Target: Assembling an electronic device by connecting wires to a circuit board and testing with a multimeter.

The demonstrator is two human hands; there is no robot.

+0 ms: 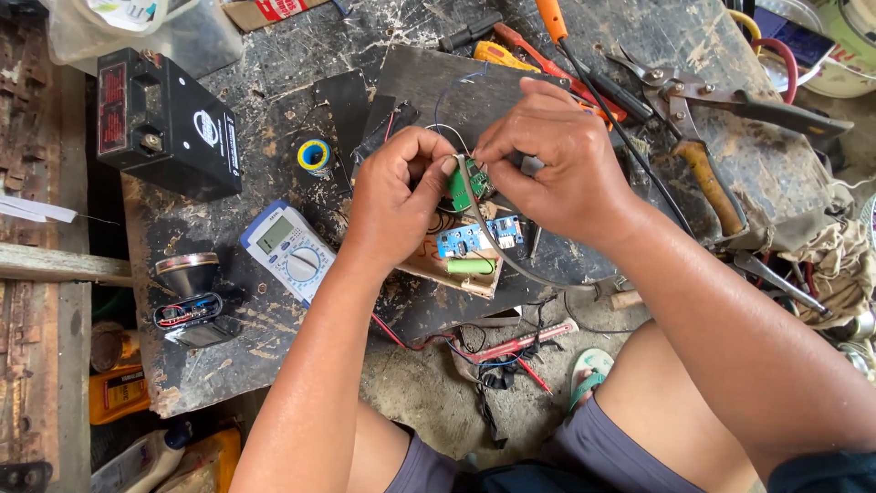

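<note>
My left hand pinches a small green circuit board above a dark work board. My right hand grips the same board from the right, fingers closed over its far edge. A grey wire curves down from the board. Just below my hands lie a blue circuit module and a green cylindrical cell on a piece of cardboard.
A multimeter lies left of my hands, with a roll of solder and a black battery farther left. Pliers, snips and screwdrivers lie at the upper right. Red and black leads trail off the board's front edge.
</note>
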